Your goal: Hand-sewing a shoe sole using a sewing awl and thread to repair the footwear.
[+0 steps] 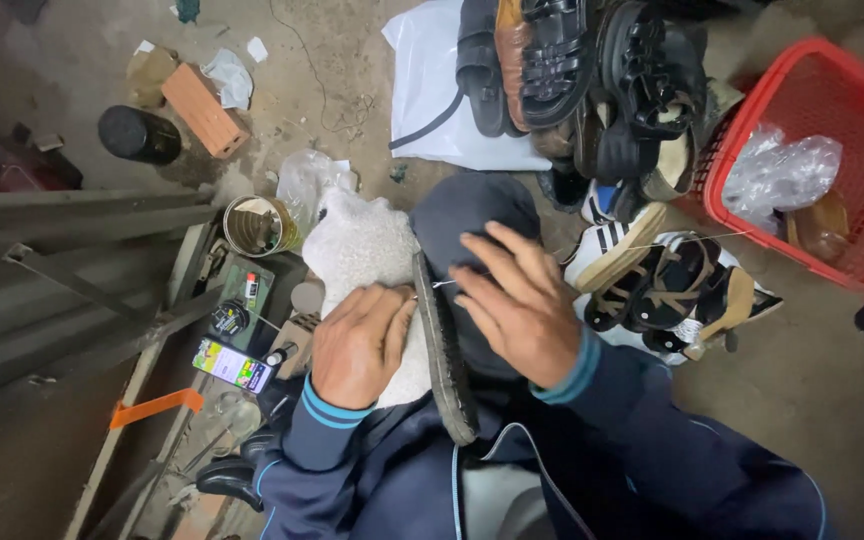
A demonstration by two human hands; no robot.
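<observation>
The white fleecy shoe (pixel 367 250) lies sole-edge up on the person's lap, its dark sole (pixel 444 350) running between both hands. The left hand (pixel 357 345) is clenched on the upper, seemingly pinching a needle (too small to tell). The right hand (pixel 522 305) rests spread and released, a thin thread (pixel 652 243) trailing past it. That taut thread could snag the piled sandals (pixel 672 290) and snap.

A person's left hand (pixel 357 345) presses a fuzzy white slipper (pixel 367 270) with a dark rubber sole (pixel 444 350) on their lap. The right hand (pixel 517 300) rests just right of the sole, fingers spread over dark fabric. Beyond the slipper lies a pile of black sandals (pixel 592 80); far right of it, a red plastic basket (pixel 852 150).
</observation>
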